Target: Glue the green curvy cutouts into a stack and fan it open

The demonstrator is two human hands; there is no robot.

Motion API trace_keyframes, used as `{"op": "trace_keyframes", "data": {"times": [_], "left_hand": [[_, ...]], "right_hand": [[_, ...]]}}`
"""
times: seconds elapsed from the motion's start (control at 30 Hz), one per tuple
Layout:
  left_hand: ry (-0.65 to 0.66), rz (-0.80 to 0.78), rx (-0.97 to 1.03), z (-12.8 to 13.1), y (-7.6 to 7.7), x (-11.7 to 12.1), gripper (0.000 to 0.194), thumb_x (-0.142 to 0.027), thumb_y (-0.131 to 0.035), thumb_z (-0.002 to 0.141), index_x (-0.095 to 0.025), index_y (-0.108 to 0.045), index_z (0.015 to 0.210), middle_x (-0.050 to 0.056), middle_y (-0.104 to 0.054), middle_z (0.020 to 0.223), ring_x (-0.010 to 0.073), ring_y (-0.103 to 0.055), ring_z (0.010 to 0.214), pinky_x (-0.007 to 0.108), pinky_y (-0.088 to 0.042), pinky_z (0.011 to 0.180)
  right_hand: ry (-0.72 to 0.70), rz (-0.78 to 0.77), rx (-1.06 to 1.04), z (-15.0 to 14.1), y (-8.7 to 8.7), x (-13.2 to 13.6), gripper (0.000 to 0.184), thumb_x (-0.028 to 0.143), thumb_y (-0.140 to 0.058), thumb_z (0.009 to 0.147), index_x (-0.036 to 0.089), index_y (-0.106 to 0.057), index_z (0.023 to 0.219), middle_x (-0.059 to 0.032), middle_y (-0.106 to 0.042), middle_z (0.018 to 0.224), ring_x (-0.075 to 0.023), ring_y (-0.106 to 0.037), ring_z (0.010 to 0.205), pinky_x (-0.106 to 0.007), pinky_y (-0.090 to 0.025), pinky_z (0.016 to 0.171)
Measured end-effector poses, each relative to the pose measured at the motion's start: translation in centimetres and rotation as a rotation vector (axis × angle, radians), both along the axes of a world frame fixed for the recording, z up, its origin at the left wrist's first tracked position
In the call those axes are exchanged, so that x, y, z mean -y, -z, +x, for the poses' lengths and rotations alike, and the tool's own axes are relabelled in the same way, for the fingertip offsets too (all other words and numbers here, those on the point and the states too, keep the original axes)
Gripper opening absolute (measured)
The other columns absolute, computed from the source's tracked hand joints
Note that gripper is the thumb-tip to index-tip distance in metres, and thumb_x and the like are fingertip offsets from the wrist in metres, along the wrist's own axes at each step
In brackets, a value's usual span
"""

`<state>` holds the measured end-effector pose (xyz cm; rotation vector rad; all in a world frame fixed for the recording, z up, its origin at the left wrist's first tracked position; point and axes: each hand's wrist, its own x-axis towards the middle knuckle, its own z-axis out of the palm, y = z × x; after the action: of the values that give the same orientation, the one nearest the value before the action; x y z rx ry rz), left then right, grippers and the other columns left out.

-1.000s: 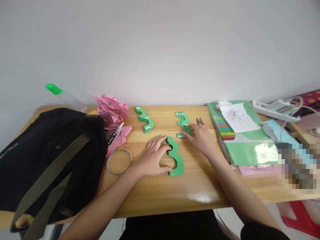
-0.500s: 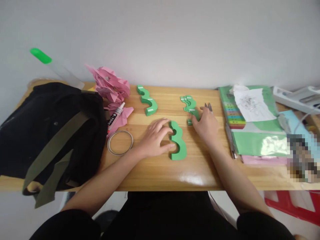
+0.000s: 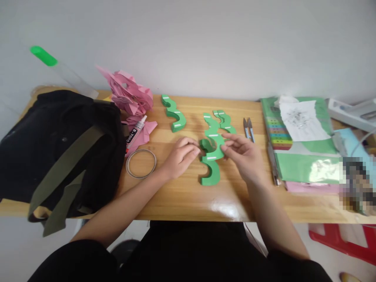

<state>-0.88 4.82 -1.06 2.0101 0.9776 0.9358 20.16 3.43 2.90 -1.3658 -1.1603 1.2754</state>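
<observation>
My right hand (image 3: pixel 243 156) pinches a thin green 3-shaped cutout (image 3: pixel 216 141) by its right edge. White strips mark its face. The cutout is over a thick green 3-shaped stack (image 3: pixel 211 178) and hides that stack's middle. At the stack's left side my left hand (image 3: pixel 182 156) has its fingers drawn together; whether anything is between the fingertips I cannot make out. More green cutouts with white strips (image 3: pixel 226 120) lie just behind my right hand. Farther left and back is another green 3-shaped stack (image 3: pixel 177 117), also with white strips.
Blue-handled thread snips (image 3: pixel 248 127) lie right of the cutouts. A tape ring (image 3: pixel 128 166), a B-7000 glue tube (image 3: pixel 135 135), crumpled pink paper (image 3: pixel 132 94) and a black bag (image 3: pixel 61 145) are left. A green paper pack (image 3: pixel 305 166) with a white sheet (image 3: pixel 299 121) is right.
My right hand has picked up a green cutout from the far pile and brought it left and nearer, over the front stack. My left hand's fingers have drawn together.
</observation>
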Motion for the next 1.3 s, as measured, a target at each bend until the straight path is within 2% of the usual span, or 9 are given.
{"op": "trace_keyframes", "data": {"times": [0.1, 0.23, 0.47, 0.57, 0.67, 0.83, 1.0, 1.17, 1.3], "left_hand": [[0.041, -0.015, 0.045, 0.1, 0.0, -0.3, 0.029, -0.033, -0.046, 0.096, -0.017, -0.064, 0.081, 0.003, -0.064, 0.077, 0.0155, -0.060, 0.077, 0.032, -0.047, 0.077], [0.032, 0.024, 0.025, 0.4, 0.0, -0.4, 0.025, -0.029, -0.057, 0.091, -0.016, -0.061, 0.070, 0.000, -0.063, 0.067, 0.0132, -0.058, 0.067, 0.030, -0.044, 0.072], [0.009, 0.016, 0.007, 0.3, 0.0, 0.0, 0.011, -0.029, -0.067, 0.084, -0.018, -0.067, 0.083, 0.001, -0.068, 0.073, 0.0152, -0.062, 0.073, 0.033, -0.046, 0.078], [-0.001, -0.031, 0.065, 0.3, -0.1, 0.2, 0.006, -0.020, -0.062, 0.087, -0.017, -0.067, 0.089, 0.004, -0.071, 0.084, 0.0153, -0.065, 0.079, 0.032, -0.049, 0.078], [0.047, -0.036, 0.105, 0.3, -0.4, 0.4, 0.010, -0.016, -0.058, 0.089, -0.017, -0.067, 0.092, 0.004, -0.071, 0.090, 0.0147, -0.066, 0.085, 0.030, -0.051, 0.078], [0.123, 0.067, 0.102, 0.4, -0.8, 0.6, 0.015, -0.015, -0.054, 0.091, -0.018, -0.068, 0.091, 0.004, -0.071, 0.086, 0.0143, -0.065, 0.083, 0.029, -0.053, 0.076], [0.144, 0.156, 0.079, 0.6, -0.9, 1.0, 0.017, -0.012, -0.052, 0.092, -0.017, -0.068, 0.094, 0.005, -0.071, 0.088, 0.0143, -0.064, 0.083, 0.030, -0.053, 0.077], [0.107, 0.015, 0.097, 0.9, -1.1, 1.9, 0.009, -0.019, -0.060, 0.089, -0.017, -0.067, 0.095, 0.004, -0.070, 0.088, 0.0136, -0.066, 0.082, 0.029, -0.053, 0.078], [0.116, -0.047, 0.129, 0.7, -2.0, 1.9, 0.015, -0.023, -0.066, 0.085, -0.017, -0.065, 0.099, 0.003, -0.069, 0.089, 0.0132, -0.066, 0.080, 0.029, -0.054, 0.078]], "right_hand": [[-0.092, -0.012, -0.037, -1.5, 1.2, 0.5, 0.041, 0.033, -0.077, 0.066, 0.021, -0.061, 0.102, 0.0017, -0.063, 0.073, -0.0115, -0.060, 0.065, -0.026, -0.053, 0.059], [-0.138, 0.003, -0.045, -1.7, 2.2, 0.6, 0.047, 0.028, -0.076, 0.066, 0.023, -0.055, 0.109, 0.0030, -0.061, 0.075, -0.0105, -0.060, 0.065, -0.026, -0.052, 0.063], [-0.147, 0.017, -0.016, -1.5, 2.3, 0.6, 0.051, 0.035, -0.077, 0.068, 0.024, -0.053, 0.111, 0.0037, -0.057, 0.074, -0.0110, -0.058, 0.063, -0.027, -0.052, 0.062], [-0.089, 0.064, -0.005, -1.7, 2.3, 0.5, 0.052, 0.041, -0.078, 0.067, 0.025, -0.054, 0.110, 0.0013, -0.059, 0.082, -0.0117, -0.059, 0.067, -0.028, -0.052, 0.064], [-0.044, 0.065, 0.019, -1.6, 2.2, 0.4, 0.050, 0.050, -0.076, 0.068, 0.025, -0.057, 0.107, -0.0018, -0.062, 0.089, -0.0133, -0.059, 0.073, -0.029, -0.053, 0.067], [-0.105, -0.032, -0.010, -0.8, 1.4, 0.1, 0.048, 0.054, -0.077, 0.064, 0.021, -0.062, 0.095, -0.0017, -0.064, 0.082, -0.0145, -0.061, 0.075, -0.030, -0.053, 0.072], [-0.220, -0.091, 0.039, 0.1, 0.8, 0.0, 0.037, 0.052, -0.079, 0.063, 0.020, -0.062, 0.072, 0.0004, -0.062, 0.072, -0.0135, -0.059, 0.070, -0.029, -0.051, 0.068], [-0.223, -0.020, 0.129, 0.8, 0.3, 0.0, 0.035, 0.052, -0.072, 0.071, 0.020, -0.060, 0.067, 0.0013, -0.059, 0.062, -0.0113, -0.055, 0.059, -0.027, -0.049, 0.058], [-0.136, 0.005, 0.189, 1.9, -0.5, 0.6, 0.033, 0.051, -0.073, 0.071, 0.021, -0.060, 0.068, 0.0027, -0.057, 0.056, -0.0110, -0.054, 0.052, -0.026, -0.049, 0.052]]}}
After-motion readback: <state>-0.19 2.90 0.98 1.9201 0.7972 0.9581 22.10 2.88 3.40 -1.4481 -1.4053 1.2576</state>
